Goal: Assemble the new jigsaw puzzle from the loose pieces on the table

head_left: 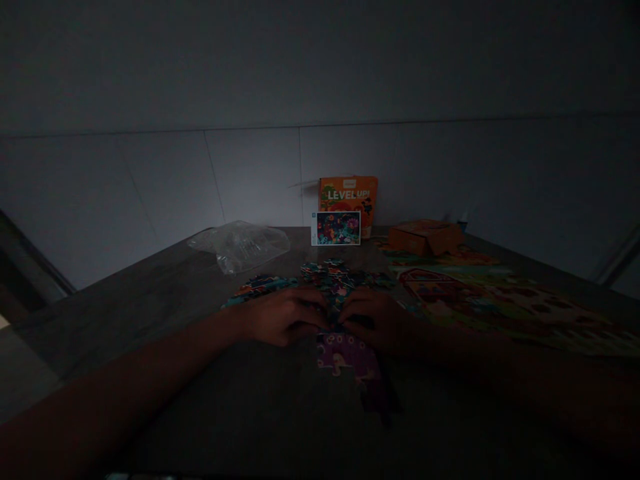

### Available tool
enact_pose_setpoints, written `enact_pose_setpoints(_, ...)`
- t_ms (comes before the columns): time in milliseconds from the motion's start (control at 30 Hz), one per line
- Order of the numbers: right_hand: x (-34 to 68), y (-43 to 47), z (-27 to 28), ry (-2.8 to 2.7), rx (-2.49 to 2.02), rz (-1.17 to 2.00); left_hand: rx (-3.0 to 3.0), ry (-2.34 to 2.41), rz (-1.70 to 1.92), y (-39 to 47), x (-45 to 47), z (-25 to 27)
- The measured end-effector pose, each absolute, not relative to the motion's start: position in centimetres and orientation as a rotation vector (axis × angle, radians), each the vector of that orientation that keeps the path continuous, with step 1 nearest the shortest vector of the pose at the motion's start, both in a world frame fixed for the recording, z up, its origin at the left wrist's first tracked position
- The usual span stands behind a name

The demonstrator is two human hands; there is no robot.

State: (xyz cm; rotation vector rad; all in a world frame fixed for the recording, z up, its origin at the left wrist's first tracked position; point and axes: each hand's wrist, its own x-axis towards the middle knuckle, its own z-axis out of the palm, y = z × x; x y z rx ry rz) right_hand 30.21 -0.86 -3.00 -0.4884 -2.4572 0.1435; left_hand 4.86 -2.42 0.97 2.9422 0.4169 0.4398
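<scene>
In dim light, my left hand (287,315) and my right hand (373,317) come close together over the middle of the table, fingers curled and thumbs drawn in. Their fingertips nearly meet just above a purple joined section of jigsaw puzzle (350,355), which bends down toward me on the right. Whatever the fingertips pinch is too dark and covered to tell. Just beyond the hands lies a heap of loose dark multicoloured puzzle pieces (327,272), with more pieces (263,285) spreading left behind my left hand.
A small picture card (336,229) stands before an upright orange box (349,193) by the wall. A clear plastic bag (247,247) lies back left. At right are another orange box (425,237) and a large assembled farm-like puzzle (500,300), partly behind my right forearm.
</scene>
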Motion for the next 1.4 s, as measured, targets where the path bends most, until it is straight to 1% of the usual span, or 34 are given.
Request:
enact_pose_setpoints(400, 30.15, -0.80, -3.00, -2.448, -0.472, 0.155, 2.967, 0.415, 0.442, -2.74, 5.16, 1.15)
enact_pose_setpoints(667, 30.03, -1.01, -2.90, -2.443, -0.513, 0.158, 2.907, 0.535, 0.414, -2.88, 5.30, 0.81)
enact_pose_setpoints(933, 30.19, -0.99, -2.88, -2.455, -0.510, 0.156, 2.887, 0.537, 0.387, -2.92, 5.41, 1.01)
enact_pose_setpoints(1200, 30.23, -1.06, -2.74, -2.454, -0.518, 0.145, 2.898, 0.721, 0.372, -2.77, 5.27, 1.09)
enact_pose_setpoints(1400, 30.25, -1.03, -2.89, -2.473, -0.549, 0.205, 2.911, 0.688, 0.405, -2.67, 5.32, 1.00)
